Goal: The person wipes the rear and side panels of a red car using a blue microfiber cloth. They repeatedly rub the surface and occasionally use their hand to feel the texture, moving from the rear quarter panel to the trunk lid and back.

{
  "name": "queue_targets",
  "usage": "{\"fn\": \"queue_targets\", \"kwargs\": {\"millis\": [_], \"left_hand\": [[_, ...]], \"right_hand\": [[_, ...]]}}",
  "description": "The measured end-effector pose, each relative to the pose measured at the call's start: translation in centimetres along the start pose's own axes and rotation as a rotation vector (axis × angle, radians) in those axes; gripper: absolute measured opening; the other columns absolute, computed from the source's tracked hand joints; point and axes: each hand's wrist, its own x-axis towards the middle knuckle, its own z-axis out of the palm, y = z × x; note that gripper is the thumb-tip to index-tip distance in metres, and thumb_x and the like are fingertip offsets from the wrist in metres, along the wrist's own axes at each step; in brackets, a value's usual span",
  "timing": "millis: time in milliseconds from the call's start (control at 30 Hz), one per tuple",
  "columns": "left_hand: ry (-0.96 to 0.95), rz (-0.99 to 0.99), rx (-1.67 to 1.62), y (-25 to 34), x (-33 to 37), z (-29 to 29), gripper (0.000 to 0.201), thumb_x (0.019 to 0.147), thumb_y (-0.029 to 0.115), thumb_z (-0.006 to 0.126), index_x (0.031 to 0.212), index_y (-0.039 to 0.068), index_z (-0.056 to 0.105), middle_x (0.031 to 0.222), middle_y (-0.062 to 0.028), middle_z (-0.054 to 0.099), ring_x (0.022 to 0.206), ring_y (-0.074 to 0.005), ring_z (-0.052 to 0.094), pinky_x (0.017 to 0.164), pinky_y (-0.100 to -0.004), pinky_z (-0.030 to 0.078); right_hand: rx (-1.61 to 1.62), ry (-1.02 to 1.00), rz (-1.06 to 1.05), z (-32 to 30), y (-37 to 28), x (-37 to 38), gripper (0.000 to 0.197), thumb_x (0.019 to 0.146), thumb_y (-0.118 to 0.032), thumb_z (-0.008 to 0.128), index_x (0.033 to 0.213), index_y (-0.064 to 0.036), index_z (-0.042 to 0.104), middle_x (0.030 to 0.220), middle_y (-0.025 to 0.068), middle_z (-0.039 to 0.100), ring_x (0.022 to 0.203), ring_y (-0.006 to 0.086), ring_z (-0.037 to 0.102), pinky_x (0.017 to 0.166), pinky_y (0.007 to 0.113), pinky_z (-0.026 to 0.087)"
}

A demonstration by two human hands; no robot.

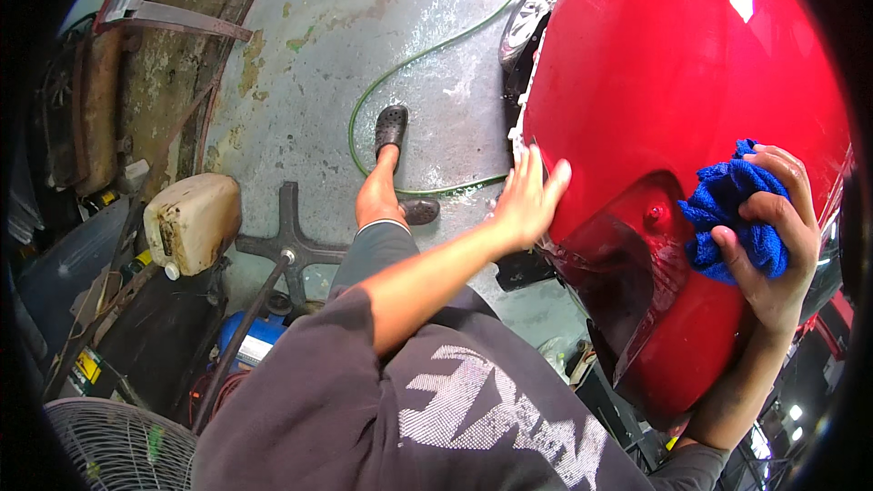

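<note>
The glossy red body of a car (609, 73) fills the right side, with a recessed, darker hollow (637, 236) in its corner. My right hand (787, 245) grips a crumpled blue microfiber cloth (738, 218) over the red panel beside this hollow. The fingers curl round the cloth from the right; whether it presses on the paint I cannot tell. At the left edge of the car body my left hand (529, 200) is held with its fingers stretched out and nothing in them. Its fingertips are at or very near the panel edge; contact is unclear.
A green hose (400, 68) curves over the wet grey floor around my foot in a black clog (391, 125). To the left are a stained plastic jerrycan (193, 223), a dark cross-shaped stand base (289, 241) and a fan (118, 441). The car's wheel (538, 14) shows beyond.
</note>
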Motion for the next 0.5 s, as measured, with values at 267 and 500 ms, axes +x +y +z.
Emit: {"fn": "queue_targets", "kwargs": {"millis": [267, 500], "left_hand": [[0.018, -0.003, -0.11, -1.0, 7.7, -1.9, 0.108, 0.109, 0.075, 0.024, 0.166, -0.015, 0.012, 0.175, -0.0357, 0.014, 0.166, -0.0453, 0.009, 0.136, -0.0493, 0.012], [0.071, 0.133, 0.077, -0.3, -0.8, 1.2, 0.106, 0.11, 0.07, 0.032, 0.167, -0.016, 0.007, 0.176, -0.0377, 0.006, 0.167, -0.0433, 0.004, 0.136, -0.0505, 0.006]], "right_hand": [[0.012, -0.007, 0.015, -0.1, -0.7, 0.6, 0.039, 0.068, -0.019, 0.095, 0.086, -0.0013, 0.065, 0.123, 0.0239, 0.07, 0.123, 0.0443, 0.065, 0.108, 0.054, 0.05], [0.04, -0.009, 0.014, -0.1, -0.4, 0.5, 0.037, 0.065, -0.014, 0.094, 0.085, -0.0012, 0.065, 0.121, 0.0234, 0.07, 0.12, 0.0439, 0.066, 0.106, 0.053, 0.051]]}}
